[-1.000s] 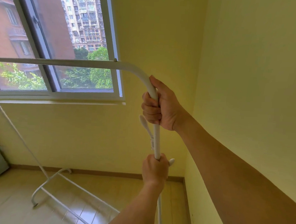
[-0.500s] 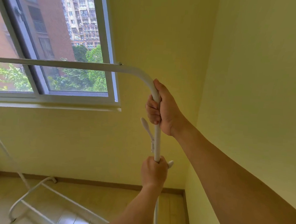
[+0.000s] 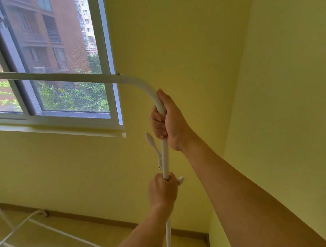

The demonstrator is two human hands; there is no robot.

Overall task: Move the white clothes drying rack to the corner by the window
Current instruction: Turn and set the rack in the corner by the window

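The white clothes drying rack [image 3: 69, 77] stands in front of me, its top bar running left across the window and curving down into an upright post. My right hand [image 3: 170, 122] grips the post just below the bend. My left hand [image 3: 161, 192] grips the same post lower down, under a small white lever clip [image 3: 152, 142]. The rack's curved base tubes [image 3: 28, 220] rest on the floor at lower left, close to the wall.
A window [image 3: 54, 51] with a white sill fills the upper left. Two yellow walls meet in a corner [image 3: 225, 146] just right of the post. A brown skirting board [image 3: 99, 219] runs along the light wooden floor.
The view has shifted right and up. The rack's base has slid left and nearer the window wall, and the post now sits closer to the corner. Both hands keep the same grip.
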